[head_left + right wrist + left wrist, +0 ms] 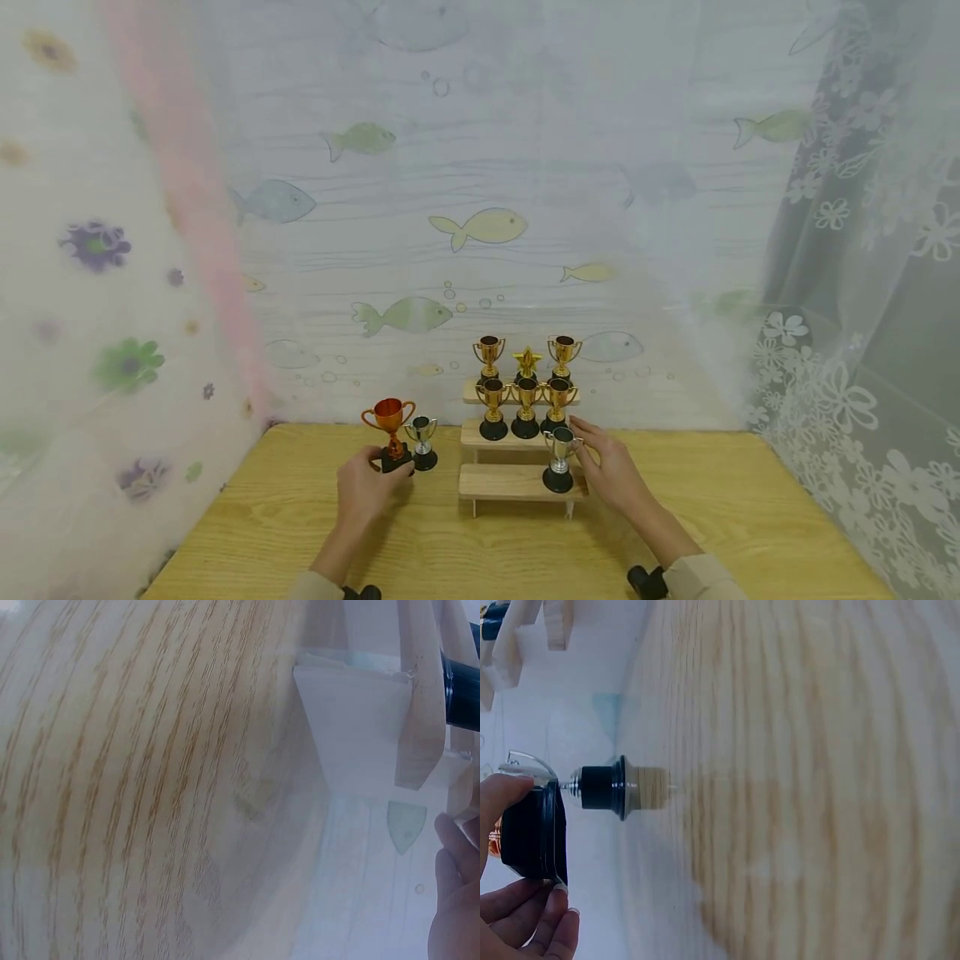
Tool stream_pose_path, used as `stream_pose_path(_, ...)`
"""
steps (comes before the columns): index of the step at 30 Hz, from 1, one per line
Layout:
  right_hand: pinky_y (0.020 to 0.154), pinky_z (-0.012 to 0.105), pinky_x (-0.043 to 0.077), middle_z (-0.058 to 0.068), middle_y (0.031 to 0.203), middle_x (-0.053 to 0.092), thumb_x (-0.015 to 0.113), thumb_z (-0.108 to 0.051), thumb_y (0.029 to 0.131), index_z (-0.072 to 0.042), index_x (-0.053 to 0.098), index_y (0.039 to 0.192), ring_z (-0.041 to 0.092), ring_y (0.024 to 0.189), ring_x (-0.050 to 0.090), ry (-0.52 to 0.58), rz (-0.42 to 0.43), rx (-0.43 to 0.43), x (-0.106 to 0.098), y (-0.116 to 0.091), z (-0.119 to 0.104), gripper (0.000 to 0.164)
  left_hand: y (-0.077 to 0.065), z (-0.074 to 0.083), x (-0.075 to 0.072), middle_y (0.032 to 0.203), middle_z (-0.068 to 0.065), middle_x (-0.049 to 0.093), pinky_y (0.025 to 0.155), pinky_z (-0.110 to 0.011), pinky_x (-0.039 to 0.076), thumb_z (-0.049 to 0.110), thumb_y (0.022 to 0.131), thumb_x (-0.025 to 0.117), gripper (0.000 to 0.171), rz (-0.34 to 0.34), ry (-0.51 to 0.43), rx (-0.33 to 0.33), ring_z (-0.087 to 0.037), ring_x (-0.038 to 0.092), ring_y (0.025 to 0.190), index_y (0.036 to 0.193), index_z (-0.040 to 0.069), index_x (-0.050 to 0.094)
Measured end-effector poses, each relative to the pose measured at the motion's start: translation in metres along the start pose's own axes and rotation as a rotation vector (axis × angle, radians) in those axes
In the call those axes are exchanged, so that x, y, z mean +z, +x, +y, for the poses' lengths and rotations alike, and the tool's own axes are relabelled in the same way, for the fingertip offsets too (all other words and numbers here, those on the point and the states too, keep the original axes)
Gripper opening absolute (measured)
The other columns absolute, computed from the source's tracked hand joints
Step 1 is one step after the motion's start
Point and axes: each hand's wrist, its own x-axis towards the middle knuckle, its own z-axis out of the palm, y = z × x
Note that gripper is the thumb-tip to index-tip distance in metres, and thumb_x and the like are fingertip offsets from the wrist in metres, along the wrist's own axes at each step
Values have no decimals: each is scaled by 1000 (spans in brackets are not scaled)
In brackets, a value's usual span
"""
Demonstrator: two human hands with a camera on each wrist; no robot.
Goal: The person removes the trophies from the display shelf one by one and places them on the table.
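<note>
A bronze-coloured trophy cup (388,416) on a black base (529,832) is in my left hand (363,492), with thumb and fingers on opposite sides of the base. Just right of it stands a small silver trophy cup (423,434), upright on the table. My right hand (609,467) is beside another silver trophy cup (561,451) at the right end of the lowest wooden step (498,481). Its fingers reach forward, fairly straight, near the cup's handle. In the right wrist view, only part of this hand (459,907) and a black base show at the edge.
Several gold trophy cups (492,397) stand on the middle and top steps, with a gold star trophy (527,362) between two cups on top. The stand rests on a wood-grain table (450,558). Behind it hangs a fish-print sheet (487,275); a lace curtain (847,400) hangs at right.
</note>
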Motion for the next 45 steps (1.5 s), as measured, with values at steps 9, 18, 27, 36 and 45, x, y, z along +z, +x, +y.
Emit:
stream_pose_path(9,107,61,42,21,148,54,58,-14,106,9,59,137,47,134,50,5,0,-2,0,3,1,39,7,-12,1,106,-28,71,84,-56,54,26,80,88,48,0,28,-14,-45,67,101,108,-8,70)
stream_pose_path(18,108,60,40,20,147,55,57,-12,105,9,59,136,46,134,51,8,12,-7,2,0,0,38,13,-26,5,109,-31,69,86,-57,53,24,81,86,53,-11,39,-70,-47,65,103,113,-13,66)
stream_pose_path(27,108,61,41,21,147,54,56,-13,106,9,59,137,46,135,50,5,8,1,2,0,0,38,17,-27,8,103,-28,70,81,-55,55,22,80,86,49,-13,54,-104,-43,67,96,109,-13,67)
stream_pose_path(36,108,60,41,20,147,55,57,-12,106,9,59,137,45,135,50,4,5,7,2,-1,-2,37,16,-23,9,108,-34,67,85,-57,54,20,80,86,56,-31,74,-129,-48,65,100,115,-17,62)
stream_pose_path(45,106,61,42,22,146,55,57,-11,105,10,60,135,47,133,51,2,22,-20,1,0,-1,37,13,-19,8,109,-34,66,85,-58,53,20,79,87,57,-22,84,-127,-49,64,101,114,-16,60)
